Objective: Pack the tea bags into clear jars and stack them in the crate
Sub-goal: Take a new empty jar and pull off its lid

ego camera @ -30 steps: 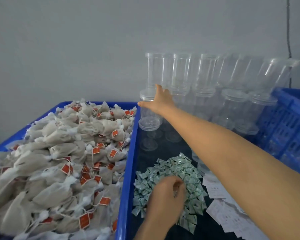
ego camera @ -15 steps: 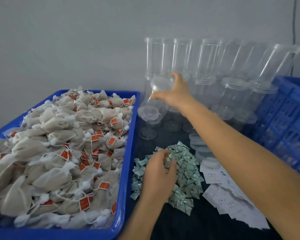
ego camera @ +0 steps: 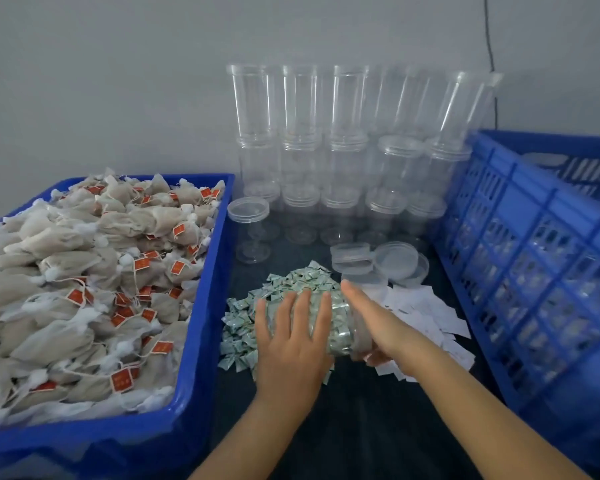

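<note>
A clear jar lies on its side above a pile of small green sachets. My left hand wraps its fingers over the jar's body. My right hand grips the jar's right end, which is partly hidden under the palm. Tea bags with orange tags fill a blue tub on the left. A blue slatted crate stands on the right, its inside mostly out of sight.
Empty clear jars are stacked in rows against the back wall. One lidded jar stands alone beside the tub. Loose lids and white paper slips lie behind and right of my hands.
My right hand pulled a jar off the back stack and brought it down to the front. My left hand left the sachets and closed over the jar.
</note>
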Demonstrator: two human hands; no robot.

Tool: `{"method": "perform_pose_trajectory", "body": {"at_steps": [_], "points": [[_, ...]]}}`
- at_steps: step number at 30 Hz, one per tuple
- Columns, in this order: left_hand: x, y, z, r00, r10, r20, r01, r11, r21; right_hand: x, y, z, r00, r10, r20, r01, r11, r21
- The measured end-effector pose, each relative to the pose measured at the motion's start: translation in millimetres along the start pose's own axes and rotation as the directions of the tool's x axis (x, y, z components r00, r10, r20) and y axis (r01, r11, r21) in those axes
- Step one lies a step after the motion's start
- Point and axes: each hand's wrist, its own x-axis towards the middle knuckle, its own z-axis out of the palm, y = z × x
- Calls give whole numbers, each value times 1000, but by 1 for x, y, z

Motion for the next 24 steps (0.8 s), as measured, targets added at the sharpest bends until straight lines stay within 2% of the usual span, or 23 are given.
{"method": "perform_pose_trajectory", "body": {"at_steps": [3, 6, 16, 18, 20, 22, 24], "points": [[1, 3, 1, 994, 110, 19, -111, 992, 61, -4, 11, -1, 997, 72, 17, -72, 997, 17], [8, 1, -4, 984, 175, 23, -176, 983, 57, -5, 14, 0, 1000, -4, -2, 4, 1000, 29], [16, -3, -24, 980, 178, 84, -182, 983, 40, 0, 21, 6, 986, -162, -42, 166, 975, 146], [17, -3, -26, 980, 130, 148, -125, 991, -49, 0, 21, 6, 963, -258, -78, 264, 961, 81], [17, -5, -25, 963, 24, 267, 38, 974, -224, 1, 22, 1, 913, -395, -102, 379, 914, -143], [14, -9, -20, 938, -18, 347, 153, 918, -365, -1, 20, -7, 883, -468, -27, 440, 848, -294], [15, -16, -21, 898, 0, 439, 236, 843, -484, -2, 16, -16, 863, -500, 75, 494, 802, -336]]}}
